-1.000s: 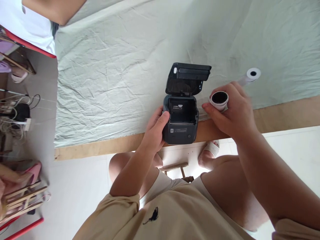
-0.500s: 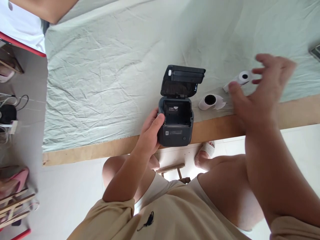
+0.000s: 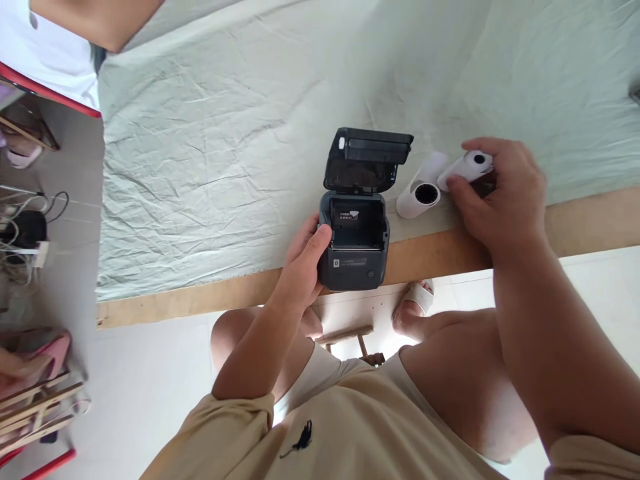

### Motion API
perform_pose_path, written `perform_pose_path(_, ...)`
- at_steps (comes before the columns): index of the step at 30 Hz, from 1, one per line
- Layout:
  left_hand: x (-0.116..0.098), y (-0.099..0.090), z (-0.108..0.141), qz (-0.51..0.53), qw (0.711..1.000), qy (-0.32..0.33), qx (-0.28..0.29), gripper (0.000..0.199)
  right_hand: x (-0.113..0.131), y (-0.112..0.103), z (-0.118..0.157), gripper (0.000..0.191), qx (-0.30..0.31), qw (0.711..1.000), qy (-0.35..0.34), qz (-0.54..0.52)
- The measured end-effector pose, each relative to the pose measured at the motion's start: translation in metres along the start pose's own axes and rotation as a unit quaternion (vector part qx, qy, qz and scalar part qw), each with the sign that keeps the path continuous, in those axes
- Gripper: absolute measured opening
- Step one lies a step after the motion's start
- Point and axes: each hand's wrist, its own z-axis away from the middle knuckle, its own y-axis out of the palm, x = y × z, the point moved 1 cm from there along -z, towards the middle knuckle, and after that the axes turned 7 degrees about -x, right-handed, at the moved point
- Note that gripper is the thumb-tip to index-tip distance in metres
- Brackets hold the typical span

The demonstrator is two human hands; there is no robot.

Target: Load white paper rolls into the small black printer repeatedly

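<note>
A dark label printer [image 3: 354,267] with its lid [image 3: 367,160] swung up is held at its left side by my left hand [image 3: 300,263], thumb on the rim. Its paper bay looks bare inside. To the right, my right hand [image 3: 510,193] has thumb and fingers closed around a small white paper roll [image 3: 465,170] with a dark core. Between that roll and the printer lies a second white paper roll [image 3: 415,203], with a wider black core and a loose strip of paper behind it.
A pale green cloth [image 3: 210,167] covers the table, whose wooden edge [image 3: 190,303] runs in front of me. Another person's arm [image 3: 105,20] rests at the far left corner. A dark object [image 3: 635,95] sits at the right border. Cables and a wooden rack [image 3: 40,407] stand left on the floor.
My right hand has come down and left and closed on the small paper roll, shifting it slightly. The wider roll has turned, its loose end now pointing away. My left hand still holds the printer.
</note>
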Motion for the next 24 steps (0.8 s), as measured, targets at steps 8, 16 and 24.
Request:
perform_pose_path(8, -0.003, 0.002, 0.001, 0.02, 1.0, 0.003, -0.004, 0.054, -0.016, 0.005, -0.002, 0.05, -0.03, 0.999, 0.035, -0.018)
perform_pose_path(16, -0.002, 0.002, 0.001, 0.009, 1.0, 0.005, -0.009, 0.057, 0.07, -0.013, 0.021, 0.022, -0.147, 0.969, -0.128, -0.153)
perform_pose_path(24, -0.002, 0.004, 0.003, 0.005, 1.0, 0.015, 0.009, 0.058, 0.125, 0.01, 0.032, 0.024, 0.127, 0.981, -0.141, -0.026)
